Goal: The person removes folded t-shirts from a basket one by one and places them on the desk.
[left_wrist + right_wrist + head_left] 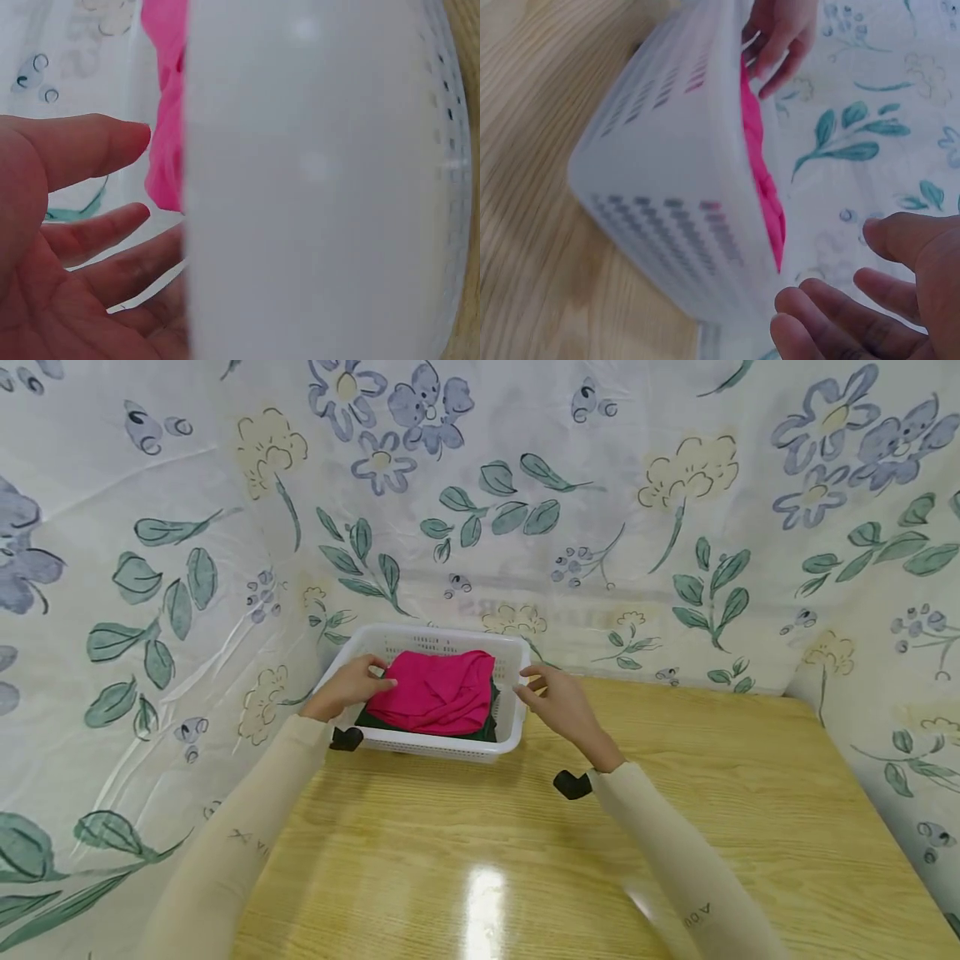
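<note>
A white plastic basket (512, 710) with slotted walls stands at the back left of the table. Inside it a bright pink folded cloth (438, 693) lies on top of dark green cloth (491, 727). My left hand (352, 687) reaches over the basket's left end, fingers loosely bent, thumb by the pink cloth's edge. In the left wrist view its thumb and fingers (97, 146) are spread with nothing between them. Just outside the basket's right end is my right hand (558, 697), fingertips close to the rim. The right wrist view shows its fingers (840, 322) parted and holding nothing.
The wooden table (420, 835) reaches forward and to the right of the basket. Floral-printed sheeting (585, 527) hangs close behind the basket and on both sides. Small black devices (573, 785) sit at both wrists.
</note>
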The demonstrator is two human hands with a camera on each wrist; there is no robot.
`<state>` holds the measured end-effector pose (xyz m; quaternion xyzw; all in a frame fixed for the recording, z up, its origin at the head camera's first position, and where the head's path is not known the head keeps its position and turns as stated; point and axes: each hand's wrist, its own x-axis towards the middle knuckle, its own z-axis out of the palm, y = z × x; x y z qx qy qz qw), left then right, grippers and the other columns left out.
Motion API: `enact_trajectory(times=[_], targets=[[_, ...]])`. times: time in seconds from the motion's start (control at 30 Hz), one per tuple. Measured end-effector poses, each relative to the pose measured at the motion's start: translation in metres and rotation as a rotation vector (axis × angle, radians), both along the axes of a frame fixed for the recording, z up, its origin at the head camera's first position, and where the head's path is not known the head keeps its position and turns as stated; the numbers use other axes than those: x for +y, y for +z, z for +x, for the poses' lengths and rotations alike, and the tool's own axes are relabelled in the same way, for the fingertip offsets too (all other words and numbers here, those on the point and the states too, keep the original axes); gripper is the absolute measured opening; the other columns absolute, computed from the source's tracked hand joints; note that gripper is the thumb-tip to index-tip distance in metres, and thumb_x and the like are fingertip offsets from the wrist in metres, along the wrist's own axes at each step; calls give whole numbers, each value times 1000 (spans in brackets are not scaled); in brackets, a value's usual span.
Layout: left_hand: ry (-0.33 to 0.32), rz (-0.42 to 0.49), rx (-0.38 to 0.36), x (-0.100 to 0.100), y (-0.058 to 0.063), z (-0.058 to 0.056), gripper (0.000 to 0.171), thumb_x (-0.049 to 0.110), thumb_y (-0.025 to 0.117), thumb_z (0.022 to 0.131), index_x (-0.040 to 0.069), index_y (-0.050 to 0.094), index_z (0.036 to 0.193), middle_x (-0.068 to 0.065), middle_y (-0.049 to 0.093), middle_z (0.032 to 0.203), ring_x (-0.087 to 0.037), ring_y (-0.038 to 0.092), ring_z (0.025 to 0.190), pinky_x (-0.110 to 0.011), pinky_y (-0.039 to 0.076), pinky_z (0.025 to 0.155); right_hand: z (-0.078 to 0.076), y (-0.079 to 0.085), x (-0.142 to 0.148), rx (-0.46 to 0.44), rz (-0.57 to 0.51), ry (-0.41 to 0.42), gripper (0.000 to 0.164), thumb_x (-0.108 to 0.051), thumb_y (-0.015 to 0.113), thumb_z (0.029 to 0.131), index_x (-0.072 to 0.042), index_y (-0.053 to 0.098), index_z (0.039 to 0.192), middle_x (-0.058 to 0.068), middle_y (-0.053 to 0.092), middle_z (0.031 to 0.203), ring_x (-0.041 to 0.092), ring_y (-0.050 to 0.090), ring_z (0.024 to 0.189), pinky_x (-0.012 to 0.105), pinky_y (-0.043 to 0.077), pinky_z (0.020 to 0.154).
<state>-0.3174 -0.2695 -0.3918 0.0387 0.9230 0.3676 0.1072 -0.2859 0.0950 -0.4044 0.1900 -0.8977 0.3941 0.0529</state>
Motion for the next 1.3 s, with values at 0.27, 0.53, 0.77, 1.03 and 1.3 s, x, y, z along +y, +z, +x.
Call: enact_trajectory(times=[0.27, 0.53, 0.77, 1.03, 1.3], targets=[[-4, 56, -40, 0, 3, -7, 56, 17, 62, 104, -11, 40, 147, -26, 59, 121, -34, 60, 107, -45, 54, 91, -11, 5, -40, -135, -46, 58, 46, -26, 67, 102, -1, 58, 139, 17, 72, 114, 27, 75, 81, 33, 59, 69], [-14, 49, -126, -1, 7, -12, 57, 22, 60, 106, -9, 39, 149, -24, 55, 122, -31, 60, 102, -42, 58, 85, -21, 2, -66, -248, 47, 38, 60, -31, 69, 100, 0, 48, 147, 20, 60, 137, 32, 62, 119, 44, 52, 97], [-43, 150, -210, -2, 6, -18, 64, 19, 61, 105, -7, 29, 155, -24, 54, 119, -22, 67, 81, -39, 59, 82, -23, -3, -76, -297, -35, 7, 65, -24, 72, 98, -2, 42, 151, 20, 52, 148, 34, 53, 131, 47, 48, 104], [-81, 195, -187, -1, 4, -21, 71, 16, 64, 102, 12, 27, 163, -22, 27, 159, -27, 55, 109, -39, 48, 92, -28, -7, -88, -363, -136, 28, 60, -17, 75, 94, -5, 50, 148, 17, 47, 152, 32, 45, 137, 45, 41, 111], [-113, 118, -143, 3, -1, -21, 46, 7, 63, 100, 0, 55, 145, -25, 30, 161, -40, 26, 145, -51, 31, 115, -32, -16, -98, -428, -164, 20, 60, -23, 75, 96, -15, 50, 150, 15, 46, 152, 28, 52, 123, 40, 50, 100]])
